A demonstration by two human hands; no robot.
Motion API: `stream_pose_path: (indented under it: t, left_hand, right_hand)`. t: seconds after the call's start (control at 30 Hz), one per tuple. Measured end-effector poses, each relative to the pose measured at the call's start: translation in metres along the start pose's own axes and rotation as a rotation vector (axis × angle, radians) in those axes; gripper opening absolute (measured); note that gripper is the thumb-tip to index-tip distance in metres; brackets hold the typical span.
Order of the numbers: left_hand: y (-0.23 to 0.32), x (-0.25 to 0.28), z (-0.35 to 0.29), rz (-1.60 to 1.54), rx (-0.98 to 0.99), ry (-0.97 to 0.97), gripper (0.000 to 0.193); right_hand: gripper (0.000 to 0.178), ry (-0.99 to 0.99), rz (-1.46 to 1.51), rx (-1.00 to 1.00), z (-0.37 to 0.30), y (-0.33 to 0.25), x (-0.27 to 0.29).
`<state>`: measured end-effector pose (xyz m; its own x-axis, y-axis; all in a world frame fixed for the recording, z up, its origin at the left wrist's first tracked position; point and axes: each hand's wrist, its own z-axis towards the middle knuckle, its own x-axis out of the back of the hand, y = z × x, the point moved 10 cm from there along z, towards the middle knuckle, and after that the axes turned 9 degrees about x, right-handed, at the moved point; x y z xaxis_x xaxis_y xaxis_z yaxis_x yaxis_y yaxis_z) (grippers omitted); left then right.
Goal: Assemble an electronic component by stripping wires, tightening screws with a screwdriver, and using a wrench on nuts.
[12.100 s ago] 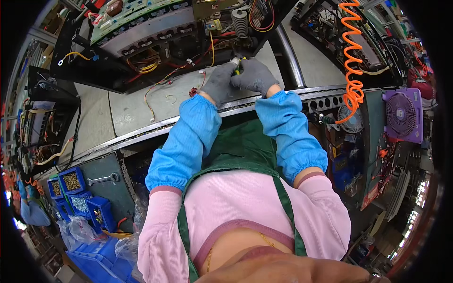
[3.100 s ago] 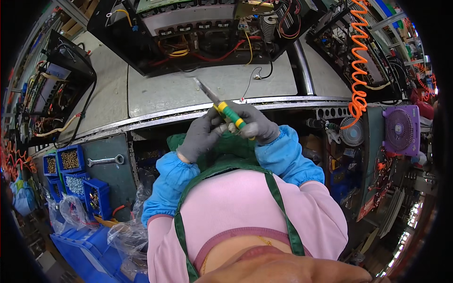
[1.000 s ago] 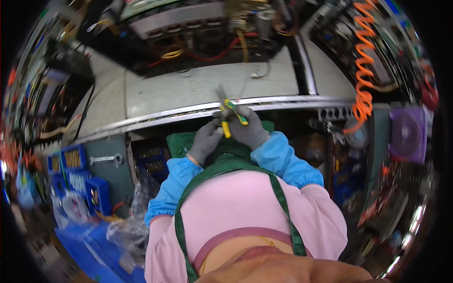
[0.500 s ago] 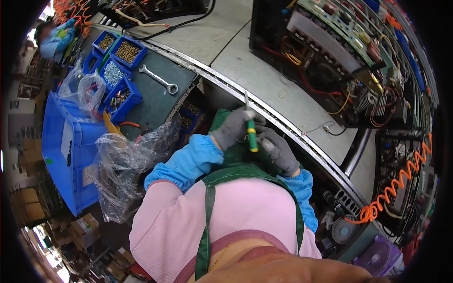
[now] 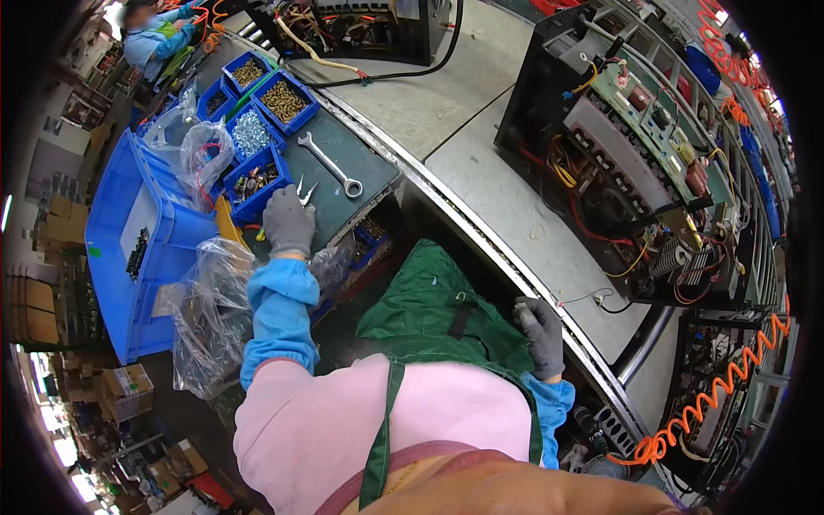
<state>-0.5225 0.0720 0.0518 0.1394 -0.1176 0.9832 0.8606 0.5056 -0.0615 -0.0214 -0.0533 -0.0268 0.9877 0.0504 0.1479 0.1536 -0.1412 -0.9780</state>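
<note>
My gloved left hand (image 5: 289, 225) is over the dark green work surface (image 5: 330, 206), beside a small blue bin of mixed parts (image 5: 256, 183). Its fingers are closed around what look like pliers; two thin silver jaws (image 5: 306, 192) stick out apart beyond the fingers. A bit of yellow handle shows on the other side of the glove. My gloved right hand (image 5: 541, 333) is beside the metal table edge, above my green apron (image 5: 421, 296). Its fingers are curled, and whatever they may hold is hidden. A combination wrench (image 5: 330, 166) lies to the right of the bins.
Blue bins of brass-coloured screws (image 5: 284, 102) and silvery screws (image 5: 251, 134) stand at the far left. Nearer are a large blue bin (image 5: 120, 292) and clear plastic bags (image 5: 215, 318). An opened machine with circuit boards (image 5: 635, 163) occupies the right bench. An orange coiled hose (image 5: 712, 403) hangs nearby.
My left hand has moved left from in front of my body to the bins, carrying the green-and-yellow-handled tool. My hands have parted; the right is lower and farther right. The view has shifted.
</note>
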Motion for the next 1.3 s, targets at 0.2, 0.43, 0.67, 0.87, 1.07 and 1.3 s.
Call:
stream_pose_path:
  t: [0.2, 0.43, 0.67, 0.87, 1.07, 1.3]
  left_hand:
    - [0.044, 0.019, -0.01, -0.267, -0.198, 0.12, 0.028]
    - [0.097, -0.007, -0.02, -0.286, -0.271, -0.205, 0.027]
    - [0.094, -0.001, -0.017, -0.364, -0.364, -0.089, 0.023]
    - [0.079, 0.066, 0.003, -0.752, -0.356, 0.191, 0.018]
    - [0.117, 0.166, -0.046, -1.222, -0.673, -0.035, 0.016]
    - [0.244, 0.148, -0.197, -1.28, -1.359, -0.411, 0.029]
  right_hand:
    - [0.029, -0.049, -0.047, 0.019, -0.004, -0.007, -0.004]
    - [0.022, 0.024, 0.004, 0.017, -0.009, -0.011, 0.002]
    - [0.027, 0.005, 0.011, -0.016, -0.019, 0.005, 0.006]
    - [0.037, -0.008, 0.007, -0.03, -0.022, 0.002, 0.007]
    - [0.049, -0.021, 0.423, -0.011, -0.016, -0.018, -0.011]
    - [0.066, -0.187, 1.165, -0.026, 0.001, -0.037, -0.064]
